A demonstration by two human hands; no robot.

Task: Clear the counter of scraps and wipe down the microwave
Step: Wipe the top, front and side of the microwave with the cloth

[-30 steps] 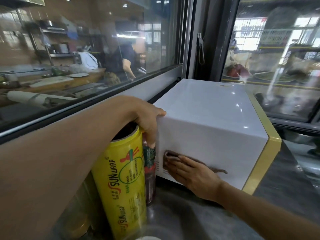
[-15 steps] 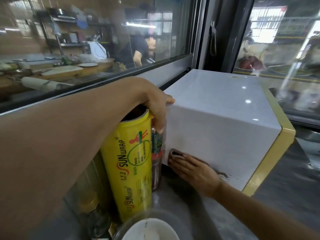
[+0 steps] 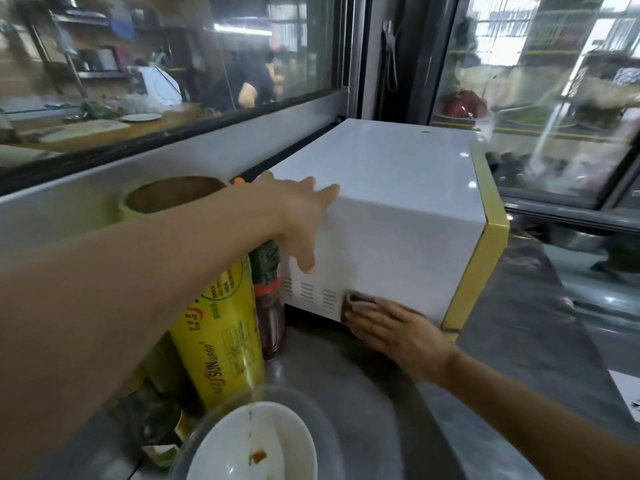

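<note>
Microwave (image 3: 398,216): white glossy box w/ yellow front trim, upright on grey counter (image 3: 346,375), front facing 3 o'clock, back corner at 12 by the window ledge. Vent slots low on its near side, approx 9 o'clock of the cloth. Cloth (image 3: 356,301): brown, small, pressed flat to that side's bottom edge near the front corner. Scraps: orange bits in white bowl (image 3: 256,448) at 6 o'clock.

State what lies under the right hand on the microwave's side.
A brown cloth shows past the fingertips of the right hand, pressed flat on the microwave. The hand covers the rest of the cloth.
</note>
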